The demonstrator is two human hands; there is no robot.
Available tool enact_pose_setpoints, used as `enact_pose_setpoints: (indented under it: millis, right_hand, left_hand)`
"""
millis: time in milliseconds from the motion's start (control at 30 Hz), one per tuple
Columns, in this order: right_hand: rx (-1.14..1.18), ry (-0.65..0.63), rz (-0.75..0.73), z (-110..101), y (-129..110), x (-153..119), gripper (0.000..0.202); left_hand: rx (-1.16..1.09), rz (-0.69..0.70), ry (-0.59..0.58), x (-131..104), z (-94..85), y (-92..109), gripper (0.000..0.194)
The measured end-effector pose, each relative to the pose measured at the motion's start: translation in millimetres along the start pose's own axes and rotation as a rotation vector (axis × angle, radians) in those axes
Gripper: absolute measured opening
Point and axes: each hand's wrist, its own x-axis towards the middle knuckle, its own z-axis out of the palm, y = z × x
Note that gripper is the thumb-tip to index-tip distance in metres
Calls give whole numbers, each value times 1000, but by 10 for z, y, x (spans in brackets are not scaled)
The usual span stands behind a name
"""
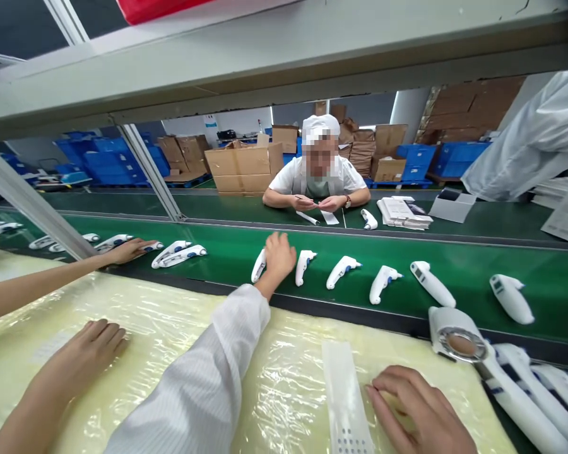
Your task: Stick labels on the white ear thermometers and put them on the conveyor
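My left hand (280, 257), in a white striped sleeve, reaches over the green conveyor belt (231, 236). Beside it lies a white handheld thermometer (258, 266), partly covered by the hand; its fingertips are hidden, so a grip cannot be made out. Low in the view, my right hand (423, 407) rests on the yellow plastic-covered table (284, 372). Its fingers are loosely bent and apart, with nothing visible between them. Just left of those fingers lies a long whitish plastic strip (343, 391) with grey dots at its near end. Several more thermometers (343, 271) lie along the belt.
At left, a co-worker's hand (127, 251) touches a thermometer, the other hand (92, 353) lying on the table. Across the belt sits a person in a white cap (320, 126). White devices (515, 391) crowd the lower right. A metal beam (265, 53) spans overhead.
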Motion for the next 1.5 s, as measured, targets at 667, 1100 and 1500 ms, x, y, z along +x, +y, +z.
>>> enact_pose_setpoints:
  millis: [667,1100,1500]
  right_hand:
    - [2,-493,178,-217,-415,123,19]
    - [-1,-523,181,-218,-464,141,15]
    - [92,-426,297,-259,-487,159,13]
  left_hand:
    - [-919,-268,-869,-1968,-298,288,40]
    - [-817,-129,-758,-2025,-200,270,39]
    - [-823,-127,-753,-2014,-199,272,39]
